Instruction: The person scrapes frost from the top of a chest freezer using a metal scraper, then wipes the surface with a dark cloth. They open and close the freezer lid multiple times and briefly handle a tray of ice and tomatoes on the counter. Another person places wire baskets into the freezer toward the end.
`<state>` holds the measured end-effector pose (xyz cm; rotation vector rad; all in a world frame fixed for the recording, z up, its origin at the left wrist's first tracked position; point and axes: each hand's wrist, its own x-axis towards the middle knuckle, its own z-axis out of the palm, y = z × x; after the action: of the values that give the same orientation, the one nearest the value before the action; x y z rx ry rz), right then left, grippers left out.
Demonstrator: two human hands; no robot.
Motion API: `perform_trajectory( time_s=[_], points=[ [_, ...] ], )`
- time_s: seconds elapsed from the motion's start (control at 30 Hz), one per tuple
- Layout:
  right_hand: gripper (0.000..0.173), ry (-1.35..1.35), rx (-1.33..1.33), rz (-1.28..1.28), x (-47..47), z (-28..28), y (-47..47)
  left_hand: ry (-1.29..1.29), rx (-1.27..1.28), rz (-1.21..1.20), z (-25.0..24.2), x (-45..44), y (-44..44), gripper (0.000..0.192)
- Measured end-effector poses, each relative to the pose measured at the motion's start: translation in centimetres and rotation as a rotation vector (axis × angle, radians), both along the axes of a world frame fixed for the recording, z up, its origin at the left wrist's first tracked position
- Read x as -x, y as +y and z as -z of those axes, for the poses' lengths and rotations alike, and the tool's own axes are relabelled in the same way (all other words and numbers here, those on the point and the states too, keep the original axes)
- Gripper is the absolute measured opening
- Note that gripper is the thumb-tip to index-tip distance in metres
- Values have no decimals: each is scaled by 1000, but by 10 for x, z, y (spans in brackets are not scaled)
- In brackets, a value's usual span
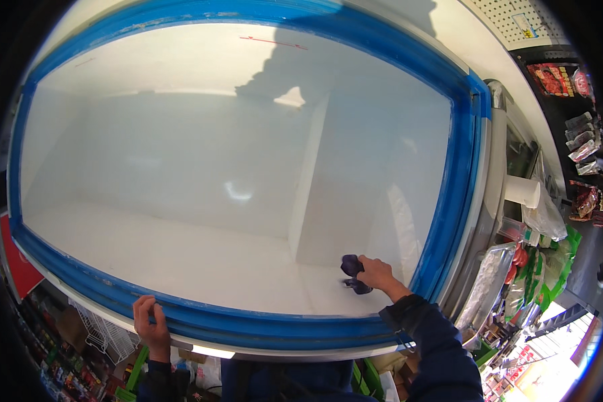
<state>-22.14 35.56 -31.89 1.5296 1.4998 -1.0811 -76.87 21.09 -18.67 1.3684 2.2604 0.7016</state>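
A chest freezer with a blue frame and white inner walls lies open before me. My right hand reaches over its near right edge and grips a dark purple cloth, bunched and slightly blurred, above the raised step inside. At the near left, my left hand rests on the rim with its fingers curled; nothing shows in it. A shadow falls across the far wall and part of the interior.
To the right stand a white paper roll, plastic bags and a rack with hanging packets. White wire baskets and shelves of packaged goods are at the lower left. Green crates lie below the near edge.
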Motion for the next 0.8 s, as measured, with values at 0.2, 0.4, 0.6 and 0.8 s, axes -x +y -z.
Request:
perform_trajectory(
  time_s=[0.2,0.4,0.6,0.8],
  points=[
    [42,435,19,63,129,20,-46,41,-42,19,2,0,1,13],
    [46,825,89,630,197,-28,4,34,-60,23,4,0,1,13],
    [41,1035,270,1093,233,-78,5,29,-118,46,5,0,3,19],
    [49,1152,404,1071,261,-124,-10,-94,-116,251,-19,-17,13,22]
  ],
)
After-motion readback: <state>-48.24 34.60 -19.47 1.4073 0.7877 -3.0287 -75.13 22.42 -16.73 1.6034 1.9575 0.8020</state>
